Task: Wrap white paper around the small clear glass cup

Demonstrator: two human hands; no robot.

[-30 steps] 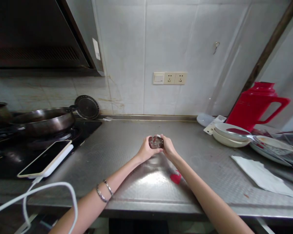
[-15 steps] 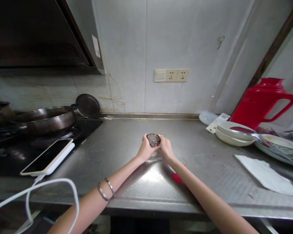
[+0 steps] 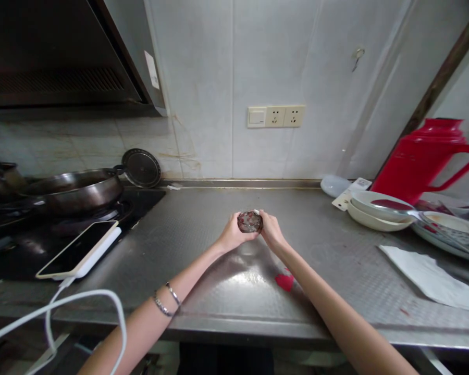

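Both my hands meet over the middle of the steel counter (image 3: 203,229), holding one small dark, shiny, reddish-brown object (image 3: 250,221) between them. My left hand (image 3: 231,234) grips its left side with curled fingers. My right hand (image 3: 270,230) grips its right side the same way. I cannot make out what the object is. A small red thing (image 3: 284,281) lies on the counter just under my right forearm. Two bracelets (image 3: 166,301) sit on my left wrist.
A phone (image 3: 76,249) on a white block with a white cable (image 3: 54,312) lies at the left, beside a stove with a dark wok (image 3: 70,190). Stacked plates (image 3: 375,211), a red thermos jug (image 3: 422,156) and a white paper napkin (image 3: 426,276) stand at the right.
The object has turned a little between my hands, which stay in about the same place on the counter. The camera has tipped slightly.
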